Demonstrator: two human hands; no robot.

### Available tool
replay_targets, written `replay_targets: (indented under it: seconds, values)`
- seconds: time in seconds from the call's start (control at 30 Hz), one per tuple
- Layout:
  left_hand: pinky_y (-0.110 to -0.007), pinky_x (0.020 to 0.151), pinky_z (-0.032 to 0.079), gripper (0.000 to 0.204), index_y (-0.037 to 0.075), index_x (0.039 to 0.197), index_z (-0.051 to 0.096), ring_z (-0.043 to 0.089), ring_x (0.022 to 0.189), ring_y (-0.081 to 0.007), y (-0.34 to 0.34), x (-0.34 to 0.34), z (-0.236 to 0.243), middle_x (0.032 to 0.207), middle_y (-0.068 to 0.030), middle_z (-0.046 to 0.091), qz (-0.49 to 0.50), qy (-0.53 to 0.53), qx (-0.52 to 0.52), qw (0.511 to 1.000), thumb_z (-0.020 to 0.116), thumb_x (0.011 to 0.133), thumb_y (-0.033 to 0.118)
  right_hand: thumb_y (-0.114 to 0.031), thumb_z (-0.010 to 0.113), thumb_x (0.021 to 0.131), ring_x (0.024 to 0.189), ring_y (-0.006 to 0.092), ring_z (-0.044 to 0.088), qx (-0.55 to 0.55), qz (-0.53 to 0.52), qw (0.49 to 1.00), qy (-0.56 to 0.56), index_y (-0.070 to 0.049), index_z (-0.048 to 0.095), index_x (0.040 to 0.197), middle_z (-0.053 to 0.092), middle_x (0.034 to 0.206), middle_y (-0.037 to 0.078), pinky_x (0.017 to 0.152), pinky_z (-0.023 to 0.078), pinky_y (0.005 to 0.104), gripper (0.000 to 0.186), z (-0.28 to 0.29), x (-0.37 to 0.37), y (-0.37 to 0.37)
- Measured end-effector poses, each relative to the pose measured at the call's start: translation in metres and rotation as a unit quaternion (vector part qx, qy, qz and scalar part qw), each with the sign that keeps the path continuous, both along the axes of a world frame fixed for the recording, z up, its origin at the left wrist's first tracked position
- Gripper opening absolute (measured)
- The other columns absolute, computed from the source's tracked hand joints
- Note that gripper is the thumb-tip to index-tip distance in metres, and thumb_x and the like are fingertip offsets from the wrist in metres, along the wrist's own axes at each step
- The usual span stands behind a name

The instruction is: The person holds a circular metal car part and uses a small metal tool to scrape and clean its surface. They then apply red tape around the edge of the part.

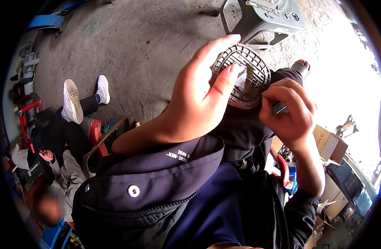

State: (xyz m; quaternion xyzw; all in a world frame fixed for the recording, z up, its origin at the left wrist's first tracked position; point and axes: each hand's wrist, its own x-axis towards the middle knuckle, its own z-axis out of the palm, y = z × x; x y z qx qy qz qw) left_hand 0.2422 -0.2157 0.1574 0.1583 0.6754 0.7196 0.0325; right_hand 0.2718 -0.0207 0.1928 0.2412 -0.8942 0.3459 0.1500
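1. White shoes (72, 101) are worn by another person (72, 174).
2. By the left hand (198, 93), a round slotted disc (253, 84) is grasped, held up between both hands.
3. The right hand (292, 110) is curled at the disc's rim; whether anything is pinched cannot be told.

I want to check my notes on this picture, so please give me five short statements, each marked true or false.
1. The left hand holds a round gridded piece. True.
2. The right hand grips a bottle. False: it is curled beside the piece's edge.
3. A grey stool stands on the floor. True.
4. The other person wears red boots. False: the shoes are white.
5. A cardboard box is at the right. True.
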Motion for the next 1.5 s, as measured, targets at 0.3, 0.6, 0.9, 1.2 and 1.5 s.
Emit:
replay_targets:
  seconds: [0.3,0.6,0.9,1.2,1.5]
  values:
    - [-0.028,0.096,0.047,0.038,-0.008,0.133,0.045,0.058,0.108,-0.0154,0.002,0.003,-0.002,0.125,-0.0140,0.057,-0.002,-0.014,-0.018,1.000,0.052,0.097,0.002,0.006,0.072,0.067,0.068,0.0241,0.063,0.058,0.071,0.995,0.041,0.002,0.063,0.085,0.062,0.080,0.011,0.058,0.053,0.0311,0.021,0.003,-0.002,0.006]
    - [-0.029,0.098,0.044,0.039,-0.008,0.134,0.044,0.057,0.111,-0.0164,0.007,0.007,-0.004,0.124,-0.0144,0.057,-0.002,0.039,-0.041,0.998,0.052,0.097,0.002,-0.004,0.063,0.059,0.063,0.0179,0.054,0.218,0.106,0.966,0.084,0.004,0.060,0.080,0.051,0.074,0.007,0.049,0.045,0.0282,0.023,0.014,0.002,-0.001]
    - [-0.029,0.098,0.044,0.037,-0.008,0.132,0.046,0.057,0.111,-0.0166,0.009,0.008,-0.007,0.123,-0.0140,0.058,-0.009,-0.003,-0.034,0.999,0.050,0.096,-0.001,-0.003,0.063,0.056,0.063,0.0175,0.052,0.214,0.129,0.963,0.097,0.004,0.061,0.074,0.050,0.071,0.006,0.048,0.042,0.0281,0.019,0.011,0.002,-0.002]
    - [-0.029,0.099,0.044,0.037,-0.008,0.132,0.045,0.057,0.111,-0.0176,0.009,0.009,-0.009,0.124,-0.0150,0.057,-0.019,0.014,-0.053,0.998,0.050,0.096,-0.002,-0.006,0.063,0.047,0.062,0.0188,0.054,0.179,0.144,0.965,0.127,0.003,0.061,0.071,0.053,0.072,0.007,0.048,0.043,0.0292,0.026,0.003,0.003,0.001]
    - [-0.030,0.099,0.044,0.038,-0.008,0.133,0.043,0.056,0.114,-0.0176,0.010,0.010,-0.006,0.128,-0.0152,0.055,0.025,0.069,0.000,0.997,0.051,0.097,0.000,0.010,0.070,0.058,0.068,0.0268,0.063,0.014,-0.034,0.990,0.134,-0.001,0.064,0.077,0.060,0.078,0.010,0.060,0.053,0.0327,0.023,-0.014,0.009,-0.002]
